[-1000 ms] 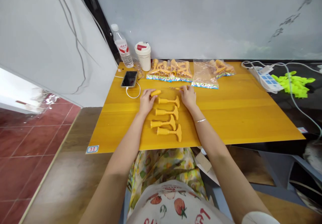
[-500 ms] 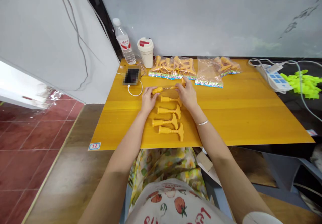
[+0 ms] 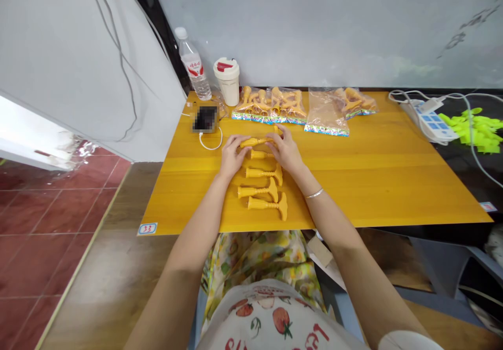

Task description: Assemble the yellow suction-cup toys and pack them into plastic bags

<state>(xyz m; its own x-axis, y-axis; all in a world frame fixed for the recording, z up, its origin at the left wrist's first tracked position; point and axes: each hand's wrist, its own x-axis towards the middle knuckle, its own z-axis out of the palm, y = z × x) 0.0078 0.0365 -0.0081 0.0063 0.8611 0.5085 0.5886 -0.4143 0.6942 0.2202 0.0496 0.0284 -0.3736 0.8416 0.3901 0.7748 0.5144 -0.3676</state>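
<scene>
Gap is closing — the T-handled yellow piece (image 3: 262, 141) is sitting deeper in its yellow sleeve (image 3: 247, 143) than half a second ago, when more twisted shaft was showing between them. The right hand (image 3: 286, 150) is shifting left with it; the left hand (image 3: 233, 156) is staying about put. This is suggesting the two parts are nearly fitted together. Left hand is grasping the sleeve, right hand is pinching the T-handled piece near its handle. The pair is spanning the hands above the table (image 3: 373, 182), just beyond the loose tools.

Counts: four yellow T-handled tools (image 3: 264, 173) are lying in a column, the farthest partly hidden by the right hand. Seemingly four clear bags (image 3: 288, 106) are lying along the back — three are showing yellow tools, too jumbled to count, one is lying flat. One water bottle (image 3: 194, 67) and one lidded cup (image 3: 227, 81) are standing at the back left, one phone (image 3: 205, 119) is lying before them. One power strip (image 3: 427, 122) is sitting beside neon pieces (image 3: 473, 130), uncountable.
</scene>
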